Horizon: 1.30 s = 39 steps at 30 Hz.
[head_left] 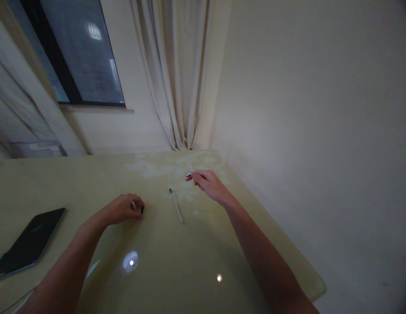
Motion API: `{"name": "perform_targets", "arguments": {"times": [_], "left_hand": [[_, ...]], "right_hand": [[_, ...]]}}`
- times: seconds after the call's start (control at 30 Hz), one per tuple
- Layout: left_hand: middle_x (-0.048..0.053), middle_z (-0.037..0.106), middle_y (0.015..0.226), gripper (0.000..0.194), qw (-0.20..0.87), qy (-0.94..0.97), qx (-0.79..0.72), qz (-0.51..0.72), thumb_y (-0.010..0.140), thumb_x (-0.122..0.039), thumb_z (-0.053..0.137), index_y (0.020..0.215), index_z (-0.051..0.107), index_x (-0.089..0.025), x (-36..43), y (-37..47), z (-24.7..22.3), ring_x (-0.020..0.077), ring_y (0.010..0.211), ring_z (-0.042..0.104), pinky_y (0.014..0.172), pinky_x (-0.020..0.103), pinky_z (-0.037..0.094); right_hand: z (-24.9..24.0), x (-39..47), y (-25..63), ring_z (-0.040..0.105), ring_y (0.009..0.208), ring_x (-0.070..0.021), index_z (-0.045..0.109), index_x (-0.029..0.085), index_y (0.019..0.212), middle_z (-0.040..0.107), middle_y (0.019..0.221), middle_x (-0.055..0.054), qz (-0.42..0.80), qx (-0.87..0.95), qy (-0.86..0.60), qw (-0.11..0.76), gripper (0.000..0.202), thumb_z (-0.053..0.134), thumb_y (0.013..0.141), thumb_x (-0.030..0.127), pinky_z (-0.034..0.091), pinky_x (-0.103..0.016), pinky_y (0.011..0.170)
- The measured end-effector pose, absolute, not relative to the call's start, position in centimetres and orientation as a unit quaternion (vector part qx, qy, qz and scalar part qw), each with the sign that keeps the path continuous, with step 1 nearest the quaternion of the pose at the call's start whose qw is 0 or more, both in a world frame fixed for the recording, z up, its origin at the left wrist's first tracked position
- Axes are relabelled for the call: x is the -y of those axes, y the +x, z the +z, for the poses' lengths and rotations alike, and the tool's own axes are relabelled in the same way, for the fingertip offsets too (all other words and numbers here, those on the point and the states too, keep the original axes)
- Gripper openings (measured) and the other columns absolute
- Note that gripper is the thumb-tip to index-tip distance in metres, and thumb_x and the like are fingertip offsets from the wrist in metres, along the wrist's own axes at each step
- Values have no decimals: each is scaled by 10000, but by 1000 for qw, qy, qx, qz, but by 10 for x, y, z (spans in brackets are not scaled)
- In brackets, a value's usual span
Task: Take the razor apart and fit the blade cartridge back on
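Note:
Between thumb and fingers, my left hand (124,207) pinches a small black piece (142,209), just over or on the table; its kind is too small to tell. My right hand (208,183) is farther forward and to the right, its fingertips closed on a small silvery piece (189,173) that I cannot name. On the tabletop between the two hands lies a thin white stick-like thing (177,207) with a dark tip at its far end. Neither hand touches it.
The pale, glossy table (177,270) has its right edge along the wall (314,122). A dark flat tablet-like device (32,240) lies at the left, beside my left forearm. Curtains (180,74) and a window (81,52) are behind the table.

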<state>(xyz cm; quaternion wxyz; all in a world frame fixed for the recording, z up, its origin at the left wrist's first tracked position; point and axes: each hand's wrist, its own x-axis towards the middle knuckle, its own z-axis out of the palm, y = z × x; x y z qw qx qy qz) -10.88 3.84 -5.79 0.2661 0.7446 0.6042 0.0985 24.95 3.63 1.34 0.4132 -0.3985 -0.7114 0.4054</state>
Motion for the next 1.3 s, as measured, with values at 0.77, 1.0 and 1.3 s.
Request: {"name": "perform_targets", "arguments": {"times": [0.77,1.0,1.3], "left_hand": [[62,764,1023,302,92,821,-284,486,969,-421,784,1224,797,-259,11,10,41,151,782,677,746,294,604],[65,774,983,501,311,719,-377,494,905,-603,771,1241,784,-231,10,14,40,163,733,641,696,301,568],[14,595,731,577,562,576,-432,407,761,-735,821,781,750,-163,8,19,32,119,647,453,580,236,390]], "right_hand": [[31,-9,231,222,478,-60,776,172,885,501,616,73,655,587,-260,398,362,867,782,508,114,-282,476],[29,-6,231,333,552,-98,795,171,919,499,630,50,501,663,-324,451,362,833,829,521,229,-274,531],[39,4,243,668,867,-202,784,225,1088,728,1026,-81,172,836,-283,438,189,695,926,264,524,-306,737]]}}
